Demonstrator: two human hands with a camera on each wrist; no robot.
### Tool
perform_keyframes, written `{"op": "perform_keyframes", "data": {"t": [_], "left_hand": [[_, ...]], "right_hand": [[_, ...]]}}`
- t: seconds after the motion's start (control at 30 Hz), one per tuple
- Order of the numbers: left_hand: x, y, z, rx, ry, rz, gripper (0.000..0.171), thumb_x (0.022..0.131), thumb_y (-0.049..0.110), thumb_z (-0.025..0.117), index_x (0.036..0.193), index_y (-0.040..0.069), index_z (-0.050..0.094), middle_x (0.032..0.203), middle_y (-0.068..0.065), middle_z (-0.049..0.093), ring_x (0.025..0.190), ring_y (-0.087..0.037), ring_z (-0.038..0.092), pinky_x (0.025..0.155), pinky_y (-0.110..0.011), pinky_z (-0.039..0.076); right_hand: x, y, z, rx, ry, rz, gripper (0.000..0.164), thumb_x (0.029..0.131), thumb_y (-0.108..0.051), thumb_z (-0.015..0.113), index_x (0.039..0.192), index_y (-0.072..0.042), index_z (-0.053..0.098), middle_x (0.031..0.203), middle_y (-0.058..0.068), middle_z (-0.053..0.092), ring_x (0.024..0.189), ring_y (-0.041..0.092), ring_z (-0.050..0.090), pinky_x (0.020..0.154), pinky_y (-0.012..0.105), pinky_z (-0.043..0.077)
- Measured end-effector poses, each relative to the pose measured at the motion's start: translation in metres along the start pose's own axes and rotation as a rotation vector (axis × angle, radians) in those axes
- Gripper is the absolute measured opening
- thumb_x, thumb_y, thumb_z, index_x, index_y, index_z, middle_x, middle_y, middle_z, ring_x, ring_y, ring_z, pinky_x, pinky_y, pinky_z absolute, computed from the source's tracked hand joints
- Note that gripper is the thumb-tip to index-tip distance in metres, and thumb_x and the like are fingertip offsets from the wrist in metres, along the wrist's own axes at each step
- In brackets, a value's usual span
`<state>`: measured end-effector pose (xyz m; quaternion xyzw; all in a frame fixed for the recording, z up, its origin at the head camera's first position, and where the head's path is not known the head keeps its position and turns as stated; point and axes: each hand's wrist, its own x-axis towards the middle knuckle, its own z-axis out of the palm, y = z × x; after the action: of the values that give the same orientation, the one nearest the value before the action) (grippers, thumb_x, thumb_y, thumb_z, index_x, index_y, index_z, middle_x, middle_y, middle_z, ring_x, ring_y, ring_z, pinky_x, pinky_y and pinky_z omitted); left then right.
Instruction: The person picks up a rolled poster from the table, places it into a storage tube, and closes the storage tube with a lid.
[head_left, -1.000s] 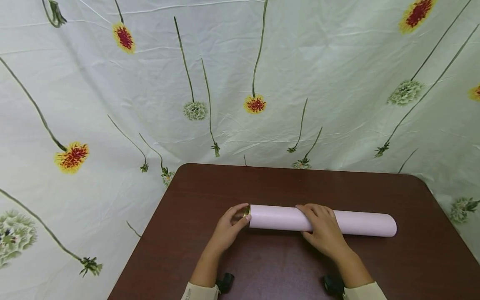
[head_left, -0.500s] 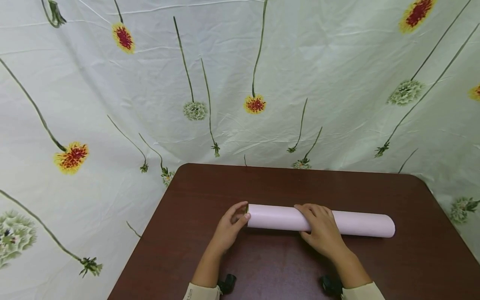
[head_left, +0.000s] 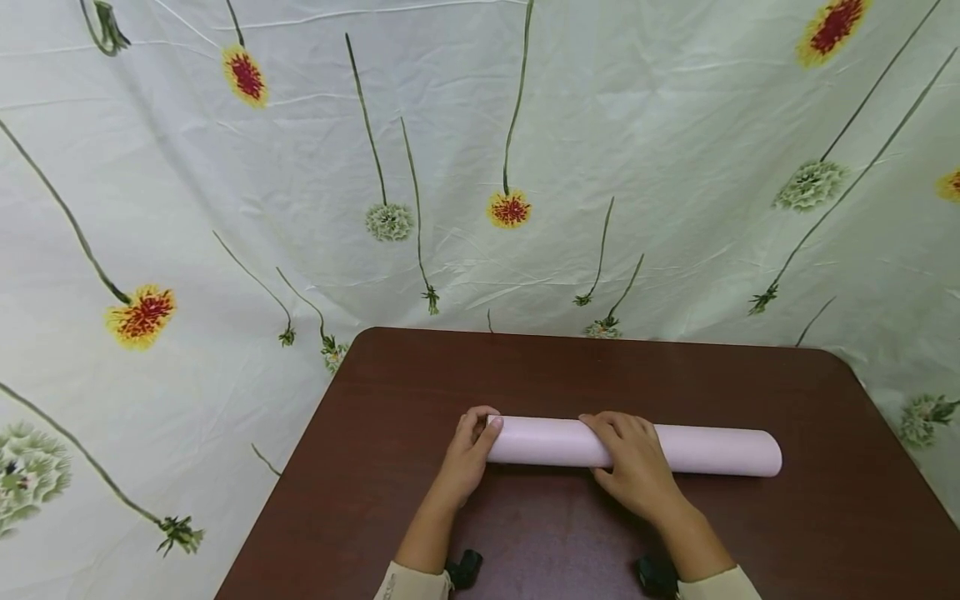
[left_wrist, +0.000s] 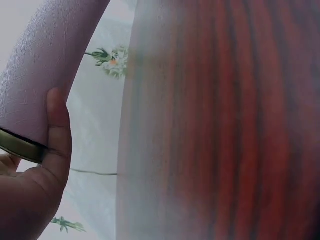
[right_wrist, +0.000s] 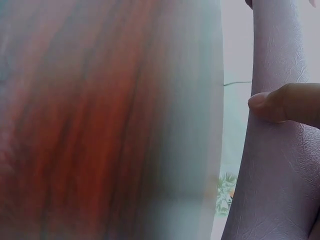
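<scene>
A long pale pink tube point(head_left: 716, 451) is held crosswise above the dark brown table; whether it touches the tabletop I cannot tell. My left hand point(head_left: 461, 467) grips its left end, the thumb lying along the near side and the fingers bent over the end. In the left wrist view, a gold band point(left_wrist: 22, 145) rings that end, beside the palm. Around the tube's middle, my right hand point(head_left: 636, 467) holds on from above. The right wrist view shows the right thumb point(right_wrist: 285, 103) pressed across the tube's textured surface; the other right fingers are mostly hidden there.
The dark brown table point(head_left: 585, 367) has rounded far corners. Behind it and to the left hangs a pale cloth point(head_left: 300, 167) printed with flowers. A black wrist camera point(head_left: 467, 569) sits by the left cuff, and another black camera point(head_left: 656, 575) by the right.
The tube has shifted slightly left and toward me. My left hand has closed in further over its end, covering the gold band in the head view. My right hand has moved left with the tube.
</scene>
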<state>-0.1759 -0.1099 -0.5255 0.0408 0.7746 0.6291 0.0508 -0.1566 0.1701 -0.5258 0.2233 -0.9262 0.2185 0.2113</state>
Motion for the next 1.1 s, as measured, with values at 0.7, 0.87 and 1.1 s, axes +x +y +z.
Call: {"op": "perform_keyframes", "data": {"t": [0.7,0.87,1.1], "left_hand": [[-0.001,0.008,0.008,0.090,0.061,-0.039,0.037,0.100,0.038,0.060,0.124,0.011,0.052,0.123,-0.017,0.050,0.084,-0.022,0.052,0.060,-0.030,0.046],[-0.002,0.009,0.007,0.054,0.057,-0.052,0.032,0.102,0.035,0.058,0.123,0.013,0.050,0.127,-0.013,0.046,0.087,-0.023,0.051,0.063,-0.030,0.043],[-0.005,0.007,0.004,-0.019,0.039,-0.080,0.037,0.101,0.038,0.057,0.126,0.013,0.046,0.127,-0.014,0.046,0.092,-0.024,0.054,0.072,-0.031,0.044]], "right_hand": [[0.002,-0.014,0.009,-0.052,0.001,-0.035,0.090,0.057,-0.014,0.097,0.139,-0.022,0.059,0.117,0.009,0.061,0.112,0.033,0.059,0.101,0.051,0.037],[0.003,-0.017,0.010,-0.052,0.010,-0.034,0.090,0.058,-0.015,0.097,0.139,-0.022,0.059,0.118,0.010,0.061,0.112,0.033,0.059,0.101,0.052,0.037],[0.003,-0.022,0.012,-0.054,0.004,-0.043,0.088,0.060,-0.016,0.097,0.139,-0.021,0.059,0.119,0.011,0.060,0.111,0.034,0.058,0.101,0.051,0.035]]}}
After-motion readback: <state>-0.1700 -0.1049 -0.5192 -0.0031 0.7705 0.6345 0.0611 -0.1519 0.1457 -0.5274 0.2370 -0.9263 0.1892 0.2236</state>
